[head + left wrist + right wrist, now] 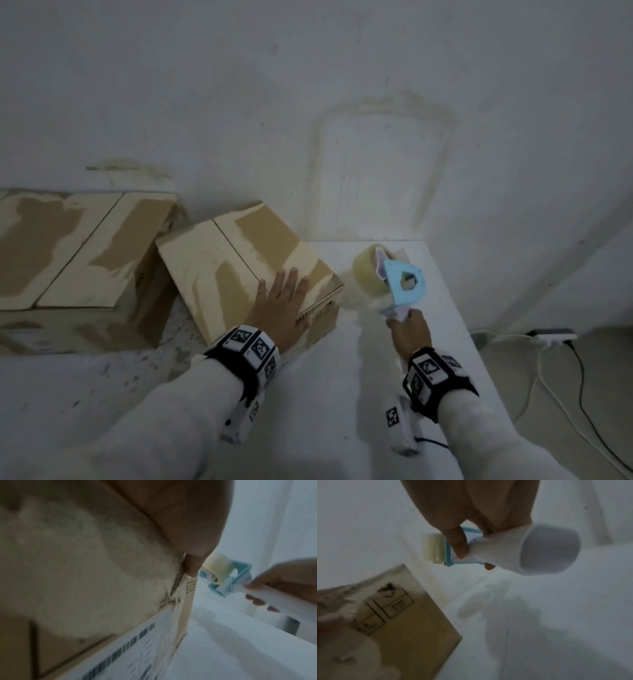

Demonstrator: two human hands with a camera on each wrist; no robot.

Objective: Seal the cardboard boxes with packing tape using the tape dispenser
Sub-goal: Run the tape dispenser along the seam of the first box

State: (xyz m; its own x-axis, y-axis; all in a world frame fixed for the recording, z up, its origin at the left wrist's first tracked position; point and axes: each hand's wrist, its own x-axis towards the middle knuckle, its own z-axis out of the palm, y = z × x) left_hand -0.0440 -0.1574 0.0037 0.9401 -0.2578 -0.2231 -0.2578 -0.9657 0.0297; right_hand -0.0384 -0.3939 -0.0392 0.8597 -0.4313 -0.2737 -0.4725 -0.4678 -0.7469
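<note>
A small cardboard box (pixel 239 267) with torn, patchy flaps stands on the white table (pixel 342 394), turned at an angle. My left hand (pixel 282 305) lies flat on its near right corner, fingers straight; in the left wrist view the palm (pixel 180 520) rests on the box top (pixel 77 561). My right hand (pixel 409 330) grips the white handle (pixel 522 550) of the light blue tape dispenser (pixel 404 281), held just above the table to the right of the box. Its roll of clear tape (pixel 368 274) faces the box. The box side (pixel 412 622) shows printed labels.
A larger cardboard box (pixel 68 260) with closed flaps sits at the left, touching the wall side. The table's right edge (pixel 455 308) drops to the floor, where a white power strip (pixel 555 334) and cables (pixel 579 394) lie. A stained white wall (pixel 308 102) stands behind.
</note>
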